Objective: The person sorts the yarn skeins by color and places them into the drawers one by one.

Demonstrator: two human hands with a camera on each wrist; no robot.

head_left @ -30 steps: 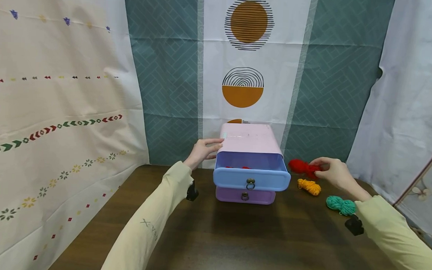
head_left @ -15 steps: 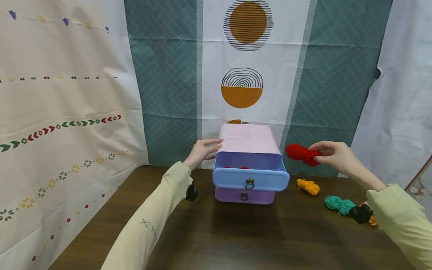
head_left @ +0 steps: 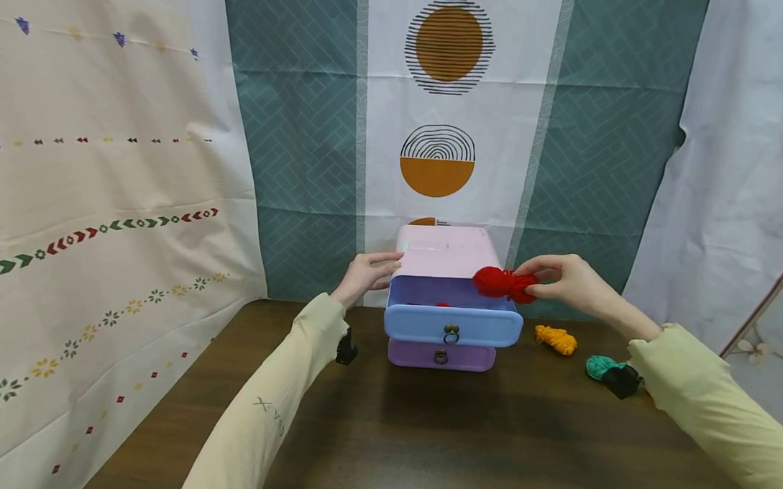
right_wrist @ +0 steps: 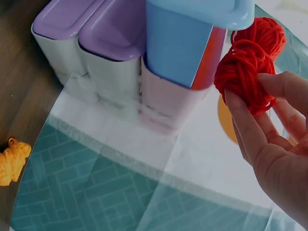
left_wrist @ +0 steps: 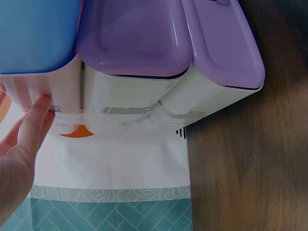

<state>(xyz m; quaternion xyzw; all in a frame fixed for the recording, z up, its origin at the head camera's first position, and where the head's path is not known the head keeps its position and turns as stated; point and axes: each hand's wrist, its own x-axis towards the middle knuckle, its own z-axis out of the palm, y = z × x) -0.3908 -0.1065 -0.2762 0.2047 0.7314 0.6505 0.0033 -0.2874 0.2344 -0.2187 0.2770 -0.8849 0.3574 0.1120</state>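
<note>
My right hand (head_left: 568, 279) pinches a red yarn skein (head_left: 495, 282), tied narrow in the middle, between thumb and fingers. In the head view the skein overlaps the right side of the pulled-out blue drawer (head_left: 421, 325), which has a ring handle. Bits of red (head_left: 442, 304) show inside that drawer. It belongs to the pink top unit (head_left: 443, 250) of a small drawer chest. My left hand (head_left: 364, 278) rests its extended fingers on that unit's left side; the left wrist view shows fingertips (left_wrist: 44, 100) against the pink wall.
Below the blue drawer is a purple drawer (head_left: 413, 355), pushed in. A yellow yarn skein (head_left: 556, 339) lies on the brown table (head_left: 462, 441) right of the chest. Further right is a green skein (head_left: 599, 367), partly behind the right wrist's black camera. Fabric (head_left: 309, 198) hangs behind.
My right hand has lifted the red yarn skein from the table at the right and carried it left to the blue drawer. The left hand stays on the chest.
</note>
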